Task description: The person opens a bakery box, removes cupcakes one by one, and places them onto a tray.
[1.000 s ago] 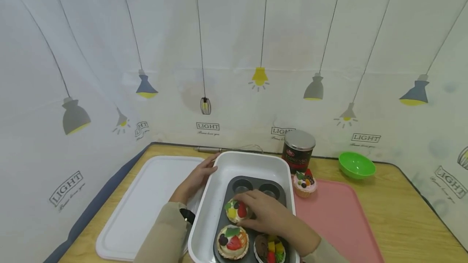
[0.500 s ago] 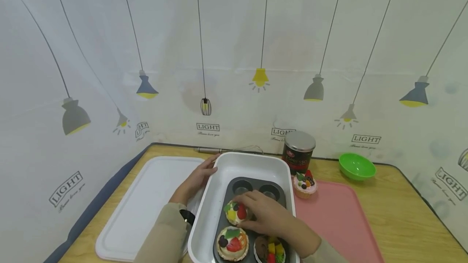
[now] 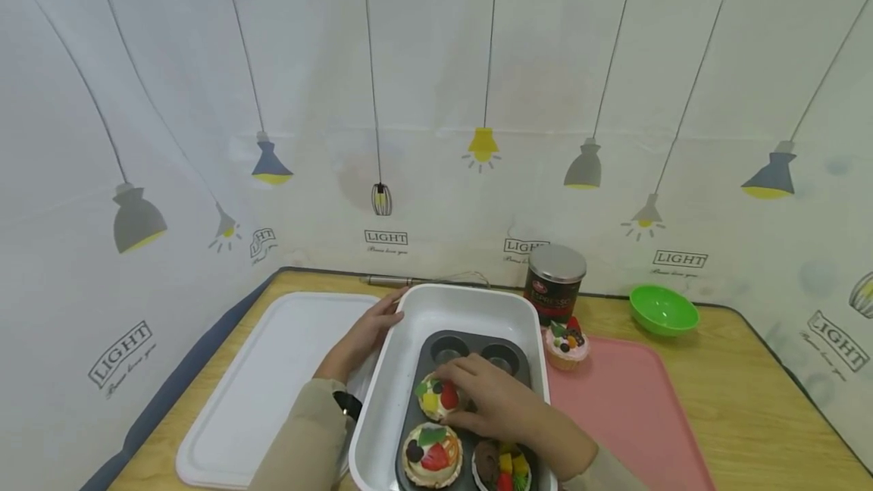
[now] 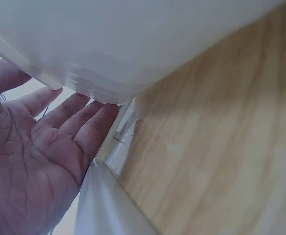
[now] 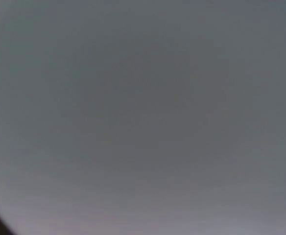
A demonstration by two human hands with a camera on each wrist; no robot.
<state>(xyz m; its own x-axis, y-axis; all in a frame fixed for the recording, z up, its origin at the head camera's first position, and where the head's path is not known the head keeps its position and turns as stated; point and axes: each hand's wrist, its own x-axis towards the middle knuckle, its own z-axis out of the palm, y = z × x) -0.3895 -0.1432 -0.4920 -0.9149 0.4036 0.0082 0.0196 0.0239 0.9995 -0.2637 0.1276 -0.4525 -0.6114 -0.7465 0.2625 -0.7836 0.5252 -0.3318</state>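
Observation:
In the head view my right hand (image 3: 501, 405) reaches into the white basin (image 3: 364, 430) and pinches a fruit tart (image 3: 431, 398) topped with red, yellow and green pieces. The tart sits at a middle cup of a dark muffin tin (image 3: 470, 339) inside the basin. Below it are a second fruit tart (image 3: 432, 455) and a chocolate-coloured one (image 3: 486, 464). My left hand (image 3: 364, 336) rests against the basin's left side, its fingers (image 4: 73, 110) extended along the rim in the left wrist view. The right wrist view is a grey blur.
A white tray (image 3: 262, 377) lies left of the basin, a pink tray (image 3: 624, 400) right of it. Behind the pink tray stand a pink tart (image 3: 565, 351), an espresso tin (image 3: 555, 286) and a green bowl (image 3: 663, 311). A whisk (image 3: 389, 280) lies along the back edge.

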